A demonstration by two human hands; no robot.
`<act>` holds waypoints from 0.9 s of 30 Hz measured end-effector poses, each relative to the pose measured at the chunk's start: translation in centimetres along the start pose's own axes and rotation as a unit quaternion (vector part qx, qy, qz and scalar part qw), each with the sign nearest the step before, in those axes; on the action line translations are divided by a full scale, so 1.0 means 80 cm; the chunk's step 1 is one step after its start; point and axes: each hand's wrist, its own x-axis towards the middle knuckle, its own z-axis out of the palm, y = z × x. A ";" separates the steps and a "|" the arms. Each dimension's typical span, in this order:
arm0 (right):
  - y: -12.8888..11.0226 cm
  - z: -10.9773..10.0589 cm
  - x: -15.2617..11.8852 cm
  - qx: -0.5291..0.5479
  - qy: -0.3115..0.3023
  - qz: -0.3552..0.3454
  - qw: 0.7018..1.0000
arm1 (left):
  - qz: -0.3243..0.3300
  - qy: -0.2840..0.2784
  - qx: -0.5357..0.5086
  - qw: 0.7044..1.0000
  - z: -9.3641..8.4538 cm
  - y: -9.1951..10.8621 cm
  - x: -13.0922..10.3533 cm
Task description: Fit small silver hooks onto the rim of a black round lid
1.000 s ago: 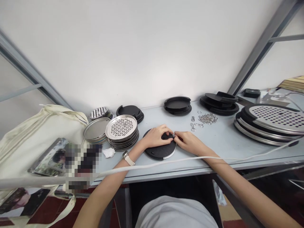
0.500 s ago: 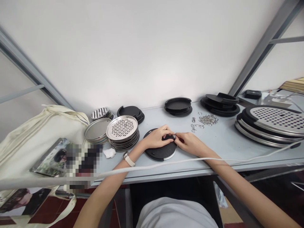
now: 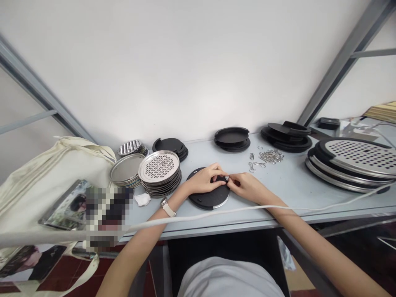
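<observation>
A round black disc (image 3: 206, 199) with a strip of silver rim lies on the table in front of me. My left hand (image 3: 206, 179) rests over it and grips its edge, thumb and fingers closing near the far right side. At that same edge my right hand (image 3: 246, 186) pinches a small metal clip (image 3: 227, 178), mostly covered by the fingertips. Beyond my right hand lies a loose pile of metal snap clips (image 3: 271, 156), with a few scattered singly. To the left of the disc stands a stack of round grater plates (image 3: 160, 167).
Black round holders (image 3: 232, 139) stand along the wall, more (image 3: 286, 136) farther right. Assembled graters (image 3: 360, 159) are stacked at the right. A white cable (image 3: 247, 208) crosses low over my forearms. A cream bag (image 3: 74, 165) and crumpled tissue (image 3: 142, 200) lie at the left.
Hardly anything differs. Both hands stay at the disc's edge with the clip, and the fingertips have shifted only very slightly.
</observation>
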 end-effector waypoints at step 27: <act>0.000 -0.001 0.001 0.006 -0.013 -0.008 1.000 | 0.009 0.000 0.045 0.999 0.002 -0.002 -0.001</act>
